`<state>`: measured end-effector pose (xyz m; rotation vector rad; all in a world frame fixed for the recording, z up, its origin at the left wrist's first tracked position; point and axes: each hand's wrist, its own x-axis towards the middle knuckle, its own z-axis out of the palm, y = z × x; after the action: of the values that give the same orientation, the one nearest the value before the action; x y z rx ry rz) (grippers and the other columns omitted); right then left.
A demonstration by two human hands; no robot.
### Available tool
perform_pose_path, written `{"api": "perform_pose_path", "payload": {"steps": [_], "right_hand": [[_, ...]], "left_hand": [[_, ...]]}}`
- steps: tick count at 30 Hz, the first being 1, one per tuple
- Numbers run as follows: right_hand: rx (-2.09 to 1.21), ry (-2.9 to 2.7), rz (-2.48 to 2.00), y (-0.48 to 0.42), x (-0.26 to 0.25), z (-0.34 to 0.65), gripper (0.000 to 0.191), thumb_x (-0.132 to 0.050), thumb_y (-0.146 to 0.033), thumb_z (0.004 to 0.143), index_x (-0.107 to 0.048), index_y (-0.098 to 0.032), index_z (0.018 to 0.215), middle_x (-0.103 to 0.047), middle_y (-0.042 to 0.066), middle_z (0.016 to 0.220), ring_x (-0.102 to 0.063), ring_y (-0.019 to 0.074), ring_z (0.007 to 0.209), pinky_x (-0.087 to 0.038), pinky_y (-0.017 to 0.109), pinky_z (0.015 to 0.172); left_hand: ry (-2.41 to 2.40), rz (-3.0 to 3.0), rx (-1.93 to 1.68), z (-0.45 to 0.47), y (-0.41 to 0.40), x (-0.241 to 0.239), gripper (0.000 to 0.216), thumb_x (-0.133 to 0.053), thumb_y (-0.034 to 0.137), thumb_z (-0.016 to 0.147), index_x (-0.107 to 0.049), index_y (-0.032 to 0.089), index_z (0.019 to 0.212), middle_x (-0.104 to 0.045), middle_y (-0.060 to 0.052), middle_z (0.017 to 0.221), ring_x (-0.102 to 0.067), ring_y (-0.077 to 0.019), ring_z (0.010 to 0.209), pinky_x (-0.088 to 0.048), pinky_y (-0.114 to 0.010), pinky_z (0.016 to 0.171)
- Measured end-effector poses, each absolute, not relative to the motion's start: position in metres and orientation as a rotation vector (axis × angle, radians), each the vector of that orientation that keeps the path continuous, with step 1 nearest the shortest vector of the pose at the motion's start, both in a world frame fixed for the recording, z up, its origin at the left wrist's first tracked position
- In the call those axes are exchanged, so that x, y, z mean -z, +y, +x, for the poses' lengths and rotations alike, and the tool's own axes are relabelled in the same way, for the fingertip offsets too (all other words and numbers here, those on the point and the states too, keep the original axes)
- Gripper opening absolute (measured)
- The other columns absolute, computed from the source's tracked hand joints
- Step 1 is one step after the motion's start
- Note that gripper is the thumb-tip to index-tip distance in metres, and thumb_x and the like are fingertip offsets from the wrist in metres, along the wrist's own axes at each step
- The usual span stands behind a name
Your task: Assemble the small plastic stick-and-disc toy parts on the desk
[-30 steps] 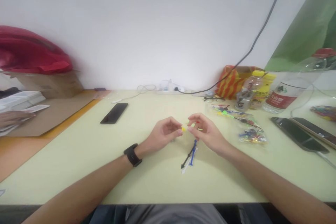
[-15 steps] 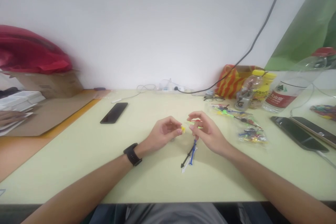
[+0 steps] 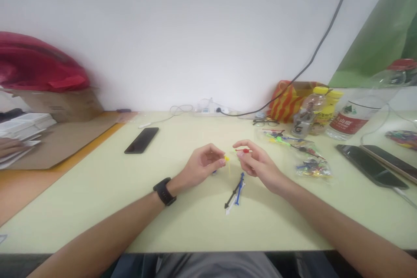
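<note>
My left hand (image 3: 202, 167), a black watch on its wrist, pinches a small yellow plastic stick (image 3: 227, 159) by its head above the pale table (image 3: 97, 200). Close to its right, my right hand (image 3: 257, 163) pinches a small red plastic piece (image 3: 243, 150) between thumb and forefinger. The two hands are a few centimetres apart. Just below them on the table lie black, blue and white plastic sticks (image 3: 235, 193) in a small bundle.
A black phone (image 3: 141, 140) lies at the left. Clear bags of coloured sticks (image 3: 311, 166), glasses (image 3: 265, 122), bottles (image 3: 314, 115), a power strip (image 3: 210, 109) and two dark devices (image 3: 371, 166) fill the back and right. Another person's hand (image 3: 9, 147) rests on papers at far left.
My right hand now shows the red piece between its fingertips and has drawn slightly away from the left hand. The yellow stick hangs more upright from my left fingers.
</note>
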<state>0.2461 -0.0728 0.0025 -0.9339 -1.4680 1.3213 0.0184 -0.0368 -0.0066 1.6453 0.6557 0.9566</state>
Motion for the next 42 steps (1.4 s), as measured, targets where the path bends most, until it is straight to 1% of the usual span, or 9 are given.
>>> {"api": "perform_pose_path", "payload": {"steps": [2, 5, 7, 16, 23, 29, 32, 36, 42], "right_hand": [[-1.284, -1.484, -0.919, -0.071, 0.000, 0.245, 0.037, -0.068, -0.051, 0.095, -0.057, -0.025, 0.118, -0.043, -0.008, 0.062, -0.040, 0.0104, 0.053, -0.031, 0.021, 0.048], [-1.262, -1.524, -0.915, -0.070, 0.004, 0.243, 0.037, -0.070, -0.048, 0.094, -0.054, -0.026, 0.120, -0.056, -0.004, 0.080, -0.046, 0.0093, 0.055, -0.040, 0.024, 0.051], [-1.252, -1.553, -0.920, -0.070, 0.007, 0.241, 0.039, -0.071, -0.047, 0.093, -0.053, -0.026, 0.120, -0.059, -0.002, 0.091, -0.048, 0.0090, 0.057, -0.044, 0.024, 0.052], [-1.237, -1.526, -0.886, -0.070, 0.011, 0.238, 0.062, -0.075, -0.046, 0.090, -0.037, -0.032, 0.136, -0.061, -0.003, 0.094, -0.050, 0.0103, 0.059, -0.049, 0.025, 0.054], [-1.160, -1.635, -0.913, -0.071, 0.011, 0.240, 0.047, -0.067, -0.043, 0.096, -0.044, -0.029, 0.134, -0.059, -0.001, 0.098, -0.052, 0.0105, 0.062, -0.049, 0.026, 0.055], [-0.836, -1.817, -0.983, -0.076, 0.009, 0.241, 0.035, -0.062, -0.030, 0.096, -0.054, -0.029, 0.130, -0.060, 0.007, 0.126, -0.062, 0.0151, 0.079, -0.054, 0.029, 0.062], [-0.735, -1.877, -0.970, -0.075, 0.009, 0.242, 0.027, -0.060, -0.029, 0.097, -0.059, -0.029, 0.124, -0.065, 0.007, 0.121, -0.064, 0.0174, 0.081, -0.056, 0.032, 0.064], [-0.678, -1.915, -0.931, -0.072, 0.010, 0.244, 0.017, -0.057, -0.032, 0.100, -0.066, -0.028, 0.114, -0.065, 0.007, 0.107, -0.065, 0.0188, 0.081, -0.055, 0.033, 0.064], [-0.582, -1.932, -0.923, -0.068, 0.008, 0.246, 0.014, -0.057, -0.034, 0.102, -0.067, -0.026, 0.108, -0.062, 0.009, 0.111, -0.063, 0.0186, 0.080, -0.053, 0.035, 0.067]], "left_hand": [[0.652, 1.644, -0.952, 0.019, -0.037, 0.006, 0.028, -0.079, 0.038, 0.089, -0.065, 0.017, 0.102, -0.070, -0.006, 0.093, -0.068, -0.0185, 0.087, -0.053, -0.030, 0.072], [0.651, 1.645, -0.941, 0.019, -0.038, 0.005, 0.028, -0.080, 0.038, 0.089, -0.065, 0.017, 0.102, -0.070, -0.006, 0.093, -0.068, -0.0190, 0.088, -0.052, -0.030, 0.073], [0.647, 1.648, -0.941, 0.019, -0.039, 0.005, 0.029, -0.080, 0.038, 0.089, -0.066, 0.016, 0.102, -0.070, -0.007, 0.093, -0.068, -0.0189, 0.088, -0.052, -0.030, 0.074], [0.613, 1.642, -0.928, 0.020, -0.040, 0.003, 0.028, -0.081, 0.038, 0.088, -0.068, 0.016, 0.100, -0.073, -0.009, 0.099, -0.070, -0.0211, 0.093, -0.055, -0.034, 0.084], [0.626, 1.651, -0.944, 0.020, -0.039, 0.007, 0.027, -0.080, 0.037, 0.089, -0.068, 0.017, 0.102, -0.072, -0.008, 0.099, -0.069, -0.0194, 0.091, -0.054, -0.032, 0.082], [0.669, 1.674, -0.929, 0.019, -0.039, 0.006, 0.026, -0.079, 0.037, 0.090, -0.069, 0.017, 0.103, -0.072, -0.008, 0.100, -0.069, -0.0200, 0.093, -0.055, -0.033, 0.083], [0.704, 1.729, -0.950, 0.019, -0.039, 0.006, 0.026, -0.078, 0.039, 0.091, -0.071, 0.017, 0.103, -0.073, -0.009, 0.100, -0.069, -0.0199, 0.092, -0.055, -0.034, 0.085], [0.746, 1.784, -0.956, 0.019, -0.037, 0.007, 0.030, -0.077, 0.042, 0.091, -0.072, 0.017, 0.105, -0.074, -0.009, 0.098, -0.069, -0.0203, 0.088, -0.056, -0.034, 0.081], [0.824, 1.898, -0.969, 0.019, -0.036, 0.005, 0.032, -0.068, 0.046, 0.096, -0.072, 0.020, 0.114, -0.076, -0.009, 0.105, -0.070, -0.0226, 0.094, -0.056, -0.034, 0.080]]}}
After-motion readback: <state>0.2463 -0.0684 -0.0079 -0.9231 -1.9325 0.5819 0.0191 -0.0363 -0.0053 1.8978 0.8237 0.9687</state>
